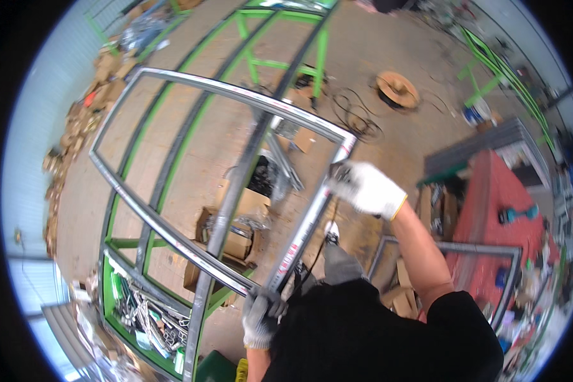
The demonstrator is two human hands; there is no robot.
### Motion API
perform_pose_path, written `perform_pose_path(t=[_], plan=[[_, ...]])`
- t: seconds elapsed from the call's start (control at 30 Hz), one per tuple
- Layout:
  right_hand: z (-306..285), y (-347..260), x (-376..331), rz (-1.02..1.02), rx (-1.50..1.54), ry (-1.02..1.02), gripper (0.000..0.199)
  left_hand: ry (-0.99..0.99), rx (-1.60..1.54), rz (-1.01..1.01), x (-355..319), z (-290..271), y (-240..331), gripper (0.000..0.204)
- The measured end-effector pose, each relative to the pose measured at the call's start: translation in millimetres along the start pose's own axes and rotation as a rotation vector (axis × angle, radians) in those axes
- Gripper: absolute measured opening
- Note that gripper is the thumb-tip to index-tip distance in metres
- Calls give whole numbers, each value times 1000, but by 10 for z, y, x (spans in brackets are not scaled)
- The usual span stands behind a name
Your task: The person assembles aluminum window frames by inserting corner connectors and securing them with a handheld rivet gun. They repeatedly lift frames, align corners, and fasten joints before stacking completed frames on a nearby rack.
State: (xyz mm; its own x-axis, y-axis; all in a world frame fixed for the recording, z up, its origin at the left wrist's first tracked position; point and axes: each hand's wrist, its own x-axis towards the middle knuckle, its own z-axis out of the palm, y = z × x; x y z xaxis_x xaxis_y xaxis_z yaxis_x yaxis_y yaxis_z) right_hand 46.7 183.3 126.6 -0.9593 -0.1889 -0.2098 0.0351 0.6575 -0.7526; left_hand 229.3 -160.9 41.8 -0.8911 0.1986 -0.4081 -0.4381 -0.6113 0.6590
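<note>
A large rectangular window frame [305,232], grey with strips of printed white film, lies tilted across the dark padded bars of a green metal rack [224,213]. My left hand [261,316], in a grey-and-white work glove, is closed around the frame's near corner. Farther up the same short side, close to the far right corner, my right hand [367,187] in a white glove grips the profile. Its grey-coated fingertips curl over the bar and are slightly blurred. The frame holds no glass; the rack bars and floor show through it.
Cardboard boxes [239,242] sit under the rack. A green bin [148,318] of metal offcuts is at lower left. A cable spool [397,90] and loose black cable lie on the floor ahead. To the right, another frame [477,247] leans by a red-covered bench [484,204] bearing a teal power tool [517,214].
</note>
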Motion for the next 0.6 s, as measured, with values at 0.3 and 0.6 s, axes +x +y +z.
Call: perform_pose_path(t=[0.3, 0.6], plan=[[-254, 262, 2792, -109, -493, 28, 63, 1084, 639, 23, 151, -294, -145, 40], [-136, 894, 3562, -209, -31, -27, 62, 1192, 718, 353, 656, 137, -730, 37]])
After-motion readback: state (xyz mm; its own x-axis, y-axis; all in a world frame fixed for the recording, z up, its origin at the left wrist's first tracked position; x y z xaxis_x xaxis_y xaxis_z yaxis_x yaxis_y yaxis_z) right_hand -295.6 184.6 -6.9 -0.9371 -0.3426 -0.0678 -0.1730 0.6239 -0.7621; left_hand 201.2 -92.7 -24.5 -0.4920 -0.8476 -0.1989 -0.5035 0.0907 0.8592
